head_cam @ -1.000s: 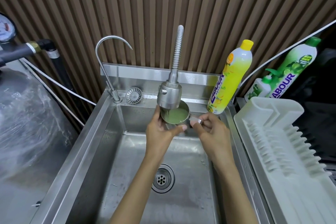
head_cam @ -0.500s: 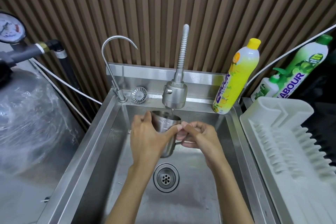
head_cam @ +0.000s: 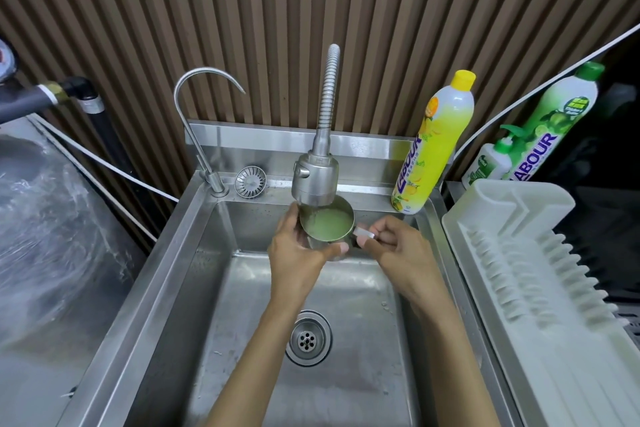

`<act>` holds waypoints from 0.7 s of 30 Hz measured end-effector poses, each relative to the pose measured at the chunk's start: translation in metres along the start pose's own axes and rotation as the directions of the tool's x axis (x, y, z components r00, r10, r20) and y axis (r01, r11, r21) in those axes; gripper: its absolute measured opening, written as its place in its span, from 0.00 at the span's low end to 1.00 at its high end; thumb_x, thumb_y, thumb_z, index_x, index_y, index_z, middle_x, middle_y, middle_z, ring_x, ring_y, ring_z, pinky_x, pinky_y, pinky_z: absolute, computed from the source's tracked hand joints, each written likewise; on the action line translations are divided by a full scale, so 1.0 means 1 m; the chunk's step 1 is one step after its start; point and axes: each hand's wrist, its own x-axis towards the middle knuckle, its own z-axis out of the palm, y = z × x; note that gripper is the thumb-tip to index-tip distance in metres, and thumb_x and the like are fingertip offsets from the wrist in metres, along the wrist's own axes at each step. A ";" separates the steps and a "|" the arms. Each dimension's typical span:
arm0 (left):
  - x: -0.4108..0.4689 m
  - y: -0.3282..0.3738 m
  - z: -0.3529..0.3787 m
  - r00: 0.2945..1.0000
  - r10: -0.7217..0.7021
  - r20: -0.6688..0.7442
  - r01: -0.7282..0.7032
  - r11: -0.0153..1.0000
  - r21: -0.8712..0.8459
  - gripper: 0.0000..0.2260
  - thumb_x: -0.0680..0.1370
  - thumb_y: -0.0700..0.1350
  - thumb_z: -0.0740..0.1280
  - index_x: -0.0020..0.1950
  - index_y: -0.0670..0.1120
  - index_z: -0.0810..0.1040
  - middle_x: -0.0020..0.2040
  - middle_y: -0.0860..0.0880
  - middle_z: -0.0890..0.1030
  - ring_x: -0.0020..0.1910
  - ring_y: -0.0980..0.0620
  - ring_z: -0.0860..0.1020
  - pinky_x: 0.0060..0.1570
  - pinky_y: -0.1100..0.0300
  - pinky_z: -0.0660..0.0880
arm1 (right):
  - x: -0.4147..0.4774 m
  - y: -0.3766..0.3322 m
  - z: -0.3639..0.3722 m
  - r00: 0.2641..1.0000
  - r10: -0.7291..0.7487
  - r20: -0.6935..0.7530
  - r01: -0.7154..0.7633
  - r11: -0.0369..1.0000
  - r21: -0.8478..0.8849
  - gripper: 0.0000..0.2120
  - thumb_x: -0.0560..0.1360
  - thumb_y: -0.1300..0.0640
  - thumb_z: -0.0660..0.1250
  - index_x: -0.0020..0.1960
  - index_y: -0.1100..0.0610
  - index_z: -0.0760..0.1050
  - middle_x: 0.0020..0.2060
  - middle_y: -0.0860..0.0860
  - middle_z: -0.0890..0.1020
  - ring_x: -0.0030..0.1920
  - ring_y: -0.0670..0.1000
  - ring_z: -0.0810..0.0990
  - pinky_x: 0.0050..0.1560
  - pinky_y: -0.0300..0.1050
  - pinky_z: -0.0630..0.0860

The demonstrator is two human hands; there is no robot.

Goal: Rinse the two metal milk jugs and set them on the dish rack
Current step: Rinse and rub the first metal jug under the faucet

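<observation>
Milk jug (head_cam: 327, 225) in both hands, under faucet head (head_cam: 314, 181)

On the back rim of the sink (head_cam: 180, 270), at its right corner, I see a yellow soap bottle (head_cam: 434, 149) with a yellow cap. Further to the right there is a bigger green bottle (head_cam: 554, 128), and a small white pump bottle (head_cam: 490, 163) is just in front of it. At the left corner a thin curved tap (head_cam: 216, 184) is mounted, and a round metal strainer (head_cam: 250, 181) lies beside it. The drain (head_cam: 307, 338) is in the basin floor. The wall (head_cam: 277, 10) behind has brown vertical slats. At the far left a black pipe (head_cam: 104, 128) goes down, near a surface covered with clear plastic film (head_cam: 52, 218).
</observation>
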 end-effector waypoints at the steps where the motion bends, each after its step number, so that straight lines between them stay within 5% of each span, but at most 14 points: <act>1: 0.000 0.003 0.000 0.997 0.059 -0.040 -0.057 0.998 0.041 0.37 0.52 0.40 0.78 0.61 0.45 0.74 0.57 0.47 0.79 0.55 0.52 0.79 0.56 0.60 0.74 | 0.002 0.002 0.003 0.999 0.018 0.027 -0.021 0.992 0.128 0.09 0.73 0.61 0.69 0.37 0.56 0.71 0.34 0.46 0.81 0.36 0.42 0.77 0.39 0.32 0.69; 4: -0.005 0.015 -0.003 0.959 0.256 -0.117 -0.226 0.948 0.222 0.40 0.54 0.40 0.80 0.65 0.45 0.71 0.57 0.59 0.73 0.56 0.65 0.73 0.57 0.75 0.66 | 0.007 0.009 0.020 0.992 0.040 0.117 -0.084 0.914 0.396 0.08 0.75 0.63 0.66 0.39 0.56 0.69 0.43 0.47 0.83 0.42 0.40 0.79 0.49 0.37 0.71; 6: -0.008 0.024 -0.005 0.914 0.380 -0.142 -0.309 0.880 0.362 0.40 0.57 0.36 0.80 0.67 0.41 0.71 0.56 0.57 0.70 0.54 0.74 0.67 0.53 0.83 0.60 | 0.009 0.013 0.032 0.986 0.036 0.164 -0.121 0.829 0.546 0.07 0.76 0.64 0.64 0.41 0.57 0.69 0.44 0.52 0.82 0.47 0.48 0.79 0.56 0.41 0.72; 9: -0.012 0.031 -0.015 0.886 0.429 -0.174 -0.292 0.811 0.507 0.40 0.57 0.42 0.81 0.67 0.41 0.72 0.55 0.51 0.67 0.56 0.59 0.70 0.57 0.76 0.65 | 0.010 0.011 0.040 0.976 0.039 0.215 -0.173 0.739 0.651 0.02 0.76 0.64 0.63 0.45 0.60 0.71 0.42 0.56 0.81 0.47 0.53 0.82 0.56 0.42 0.78; 11: -0.015 0.034 -0.020 0.890 0.404 -0.211 -0.206 0.769 0.605 0.42 0.55 0.53 0.81 0.66 0.43 0.73 0.52 0.50 0.68 0.56 0.48 0.72 0.57 0.56 0.71 | 0.010 0.009 0.040 0.975 0.062 0.213 -0.181 0.782 0.597 0.03 0.76 0.62 0.64 0.47 0.62 0.72 0.39 0.55 0.83 0.43 0.52 0.83 0.52 0.43 0.80; 13: -0.020 0.036 -0.020 0.917 0.330 -0.224 -0.101 0.735 0.670 0.44 0.56 0.62 0.77 0.67 0.43 0.72 0.50 0.49 0.69 0.55 0.47 0.72 0.54 0.49 0.71 | 0.007 0.006 0.039 0.975 0.088 0.204 -0.182 0.841 0.510 0.06 0.76 0.59 0.66 0.45 0.62 0.74 0.33 0.52 0.83 0.37 0.49 0.83 0.44 0.41 0.82; 17: -0.022 0.034 -0.022 0.974 0.140 -0.179 0.003 0.780 0.625 0.33 0.56 0.67 0.74 0.50 0.45 0.79 0.46 0.48 0.73 0.49 0.47 0.76 0.52 0.54 0.74 | 0.003 -0.001 0.028 0.986 0.143 0.084 -0.163 0.925 0.342 0.09 0.73 0.56 0.70 0.39 0.60 0.74 0.30 0.53 0.84 0.33 0.50 0.84 0.33 0.43 0.81; 21: -0.022 0.026 -0.023 0.998 -0.031 -0.047 0.050 0.888 0.456 0.22 0.58 0.62 0.76 0.44 0.49 0.83 0.37 0.54 0.83 0.39 0.61 0.80 0.41 0.70 0.74 | 0.006 -0.009 0.009 0.996 0.060 -0.068 -0.064 0.996 -0.069 0.13 0.69 0.51 0.73 0.33 0.54 0.72 0.33 0.56 0.84 0.38 0.56 0.84 0.42 0.56 0.82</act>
